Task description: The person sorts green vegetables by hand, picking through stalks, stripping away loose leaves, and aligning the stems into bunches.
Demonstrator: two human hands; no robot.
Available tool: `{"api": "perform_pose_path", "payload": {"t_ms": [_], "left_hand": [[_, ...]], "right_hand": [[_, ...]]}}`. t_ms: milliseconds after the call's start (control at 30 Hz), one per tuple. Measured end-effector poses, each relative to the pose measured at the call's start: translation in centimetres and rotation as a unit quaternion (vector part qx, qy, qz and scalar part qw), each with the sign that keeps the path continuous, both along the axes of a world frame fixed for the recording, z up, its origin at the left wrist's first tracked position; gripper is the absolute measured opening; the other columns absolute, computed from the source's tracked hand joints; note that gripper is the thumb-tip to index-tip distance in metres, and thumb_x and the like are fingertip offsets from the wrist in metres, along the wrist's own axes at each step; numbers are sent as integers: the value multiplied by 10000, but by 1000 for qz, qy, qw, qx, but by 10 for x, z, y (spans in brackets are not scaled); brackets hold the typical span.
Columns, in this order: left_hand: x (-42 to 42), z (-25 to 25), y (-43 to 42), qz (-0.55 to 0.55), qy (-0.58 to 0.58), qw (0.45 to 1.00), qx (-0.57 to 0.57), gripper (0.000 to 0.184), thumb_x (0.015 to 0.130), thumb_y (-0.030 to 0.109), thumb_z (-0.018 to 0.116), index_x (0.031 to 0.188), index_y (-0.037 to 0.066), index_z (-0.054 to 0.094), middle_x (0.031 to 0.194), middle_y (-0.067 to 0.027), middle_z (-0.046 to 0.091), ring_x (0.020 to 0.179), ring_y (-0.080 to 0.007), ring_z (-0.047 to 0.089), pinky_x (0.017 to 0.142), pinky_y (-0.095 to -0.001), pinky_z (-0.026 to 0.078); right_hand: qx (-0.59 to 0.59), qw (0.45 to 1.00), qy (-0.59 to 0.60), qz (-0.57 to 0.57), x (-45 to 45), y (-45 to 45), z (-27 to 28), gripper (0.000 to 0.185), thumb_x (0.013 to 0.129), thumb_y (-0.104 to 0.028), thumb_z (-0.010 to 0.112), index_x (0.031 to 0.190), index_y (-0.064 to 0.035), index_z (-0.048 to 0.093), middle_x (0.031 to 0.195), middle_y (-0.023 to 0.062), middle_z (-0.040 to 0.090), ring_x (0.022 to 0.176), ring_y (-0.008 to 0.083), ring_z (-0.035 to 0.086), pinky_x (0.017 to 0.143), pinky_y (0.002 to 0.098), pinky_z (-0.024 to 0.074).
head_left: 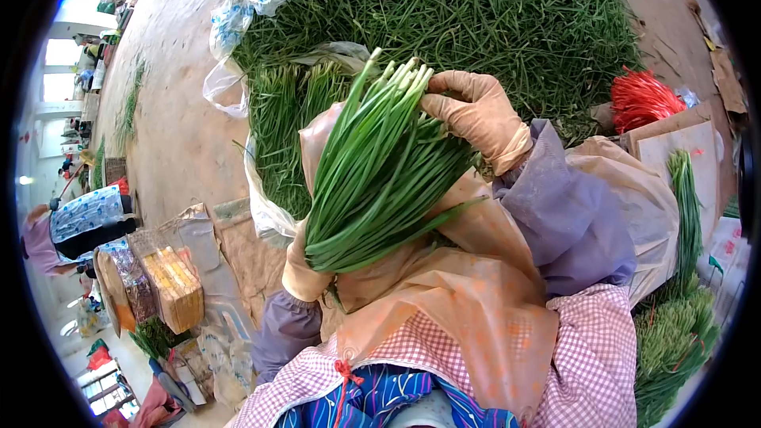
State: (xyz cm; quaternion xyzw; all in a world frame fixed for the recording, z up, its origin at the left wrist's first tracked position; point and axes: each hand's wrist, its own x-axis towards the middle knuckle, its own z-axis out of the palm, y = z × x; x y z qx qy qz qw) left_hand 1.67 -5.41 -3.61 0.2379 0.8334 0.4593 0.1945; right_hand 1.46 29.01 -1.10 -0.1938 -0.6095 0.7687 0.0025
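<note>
A loose bunch of long green stalks (388, 166) with pale cut ends is held up over my lap. My left hand (304, 269), in a tan glove, is wrapped round the leafy lower end, its fingers mostly hidden behind the bunch. At the pale ends, my right hand (472, 111), also gloved, has thumb and forefinger closed on the stalks. Behind the bunch lies a large heap of the same green stalks (444, 16). More stalks in aligned rows (281, 127) rest at its left, beside clear plastic.
Red ties (642, 99) lie at the right. Further right, a bundle (684, 190) leans on a pale board (662, 143), above more bundles (674, 333). At the left are a wooden stool (170, 293), cardboard (246, 261) and a person (79, 226). Plastic (226, 87) edges the heap.
</note>
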Motion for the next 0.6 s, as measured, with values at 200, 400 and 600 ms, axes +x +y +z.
{"api": "perform_pose_path", "payload": {"t_ms": [200,400,600], "left_hand": [[-1,2,-1,3,11,999,-41,654,773,16,706,1372,26,443,1205,-170,628,1065,-272,640,902,-355,492],[-3,2,2,-13,3,999,-34,652,774,23,706,1371,5,443,1216,-172,622,1090,-260,628,923,-347,483],[-8,3,6,-6,-32,999,6,651,774,4,700,1372,-8,443,1237,-172,602,1119,-258,602,947,-336,465]], "right_hand": [[218,974,-53,32,-1,-12,15,214,882,-175,676,1030,-20,684,761,1,660,663,41,546,595,224,457],[469,880,60,-50,-6,-16,-5,118,863,-123,595,941,-64,659,769,174,639,662,322,639,602,360,504],[546,829,106,-63,9,11,-6,58,838,-99,625,866,-48,627,669,149,589,599,262,623,570,341,480]]}}
